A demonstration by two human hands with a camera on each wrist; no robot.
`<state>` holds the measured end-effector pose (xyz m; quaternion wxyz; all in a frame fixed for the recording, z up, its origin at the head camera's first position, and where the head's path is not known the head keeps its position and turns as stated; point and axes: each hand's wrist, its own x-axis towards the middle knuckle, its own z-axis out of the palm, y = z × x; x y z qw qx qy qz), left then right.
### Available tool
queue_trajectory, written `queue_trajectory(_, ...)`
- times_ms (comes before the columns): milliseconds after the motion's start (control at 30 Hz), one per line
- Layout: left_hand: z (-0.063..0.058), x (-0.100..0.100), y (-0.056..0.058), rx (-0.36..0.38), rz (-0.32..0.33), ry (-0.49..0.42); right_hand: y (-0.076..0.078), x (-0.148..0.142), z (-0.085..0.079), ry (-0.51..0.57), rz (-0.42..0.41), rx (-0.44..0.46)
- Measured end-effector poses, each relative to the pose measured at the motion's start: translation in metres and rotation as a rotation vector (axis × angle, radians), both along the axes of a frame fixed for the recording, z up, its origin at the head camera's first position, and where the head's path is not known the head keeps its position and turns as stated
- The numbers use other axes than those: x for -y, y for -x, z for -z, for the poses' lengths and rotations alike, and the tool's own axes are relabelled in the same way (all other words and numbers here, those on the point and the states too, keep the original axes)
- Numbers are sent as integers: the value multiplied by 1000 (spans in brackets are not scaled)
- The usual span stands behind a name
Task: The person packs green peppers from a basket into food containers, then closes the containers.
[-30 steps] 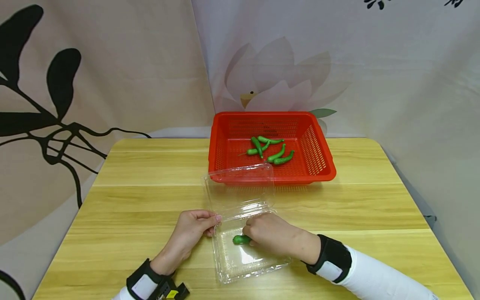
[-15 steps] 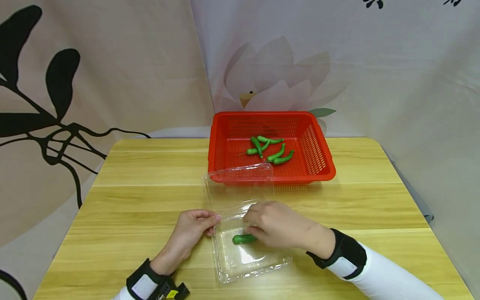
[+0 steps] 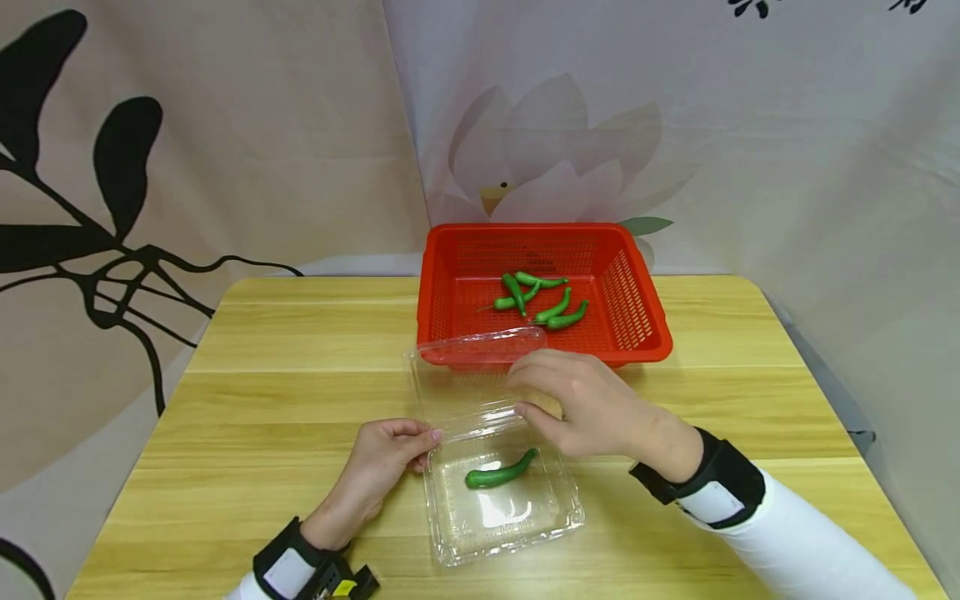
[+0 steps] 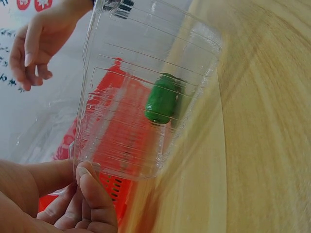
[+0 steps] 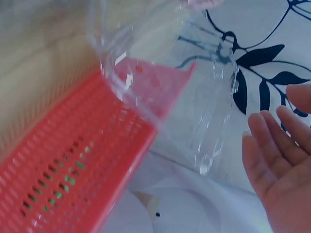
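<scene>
One clear plastic clamshell box just right of the left hand, one green chili pepper inside it, five green chili peppers in one red plastic basket beyond the right hand, one wooden table

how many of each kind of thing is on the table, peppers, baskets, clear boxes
green peppers: 6, with 5 in the red basket and 1 in the clear box
red basket: 1
clear box, lid open: 1
total: 8
</scene>
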<state>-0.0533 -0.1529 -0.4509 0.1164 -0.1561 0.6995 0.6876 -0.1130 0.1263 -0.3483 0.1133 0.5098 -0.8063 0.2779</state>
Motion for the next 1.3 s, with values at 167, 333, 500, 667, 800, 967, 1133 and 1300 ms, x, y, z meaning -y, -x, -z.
queue_trajectory(167,-1,0,0,-4,12,-6,16,-6,-8,54,9,-43)
queue_trajectory(333,0,1,0,-7,14,-6,33,-13,-16,57,49,-44)
queue_trajectory(500,1,1,1,-5,16,-3,52,-20,-22,17,117,3)
queue_trajectory(667,0,1,0,0,20,-6,70,-22,-27,-78,214,114)
queue_trajectory(800,0,1,1,1,20,-5,83,-16,-30,-170,273,180)
queue_trajectory(967,2,1,0,8,24,-4,100,-7,-30,-243,313,226)
queue_trajectory(1133,2,2,0,11,21,6,118,-6,-28,-301,355,279)
queue_trajectory(1300,2,2,0,8,23,13,137,-8,-19,-356,389,329)
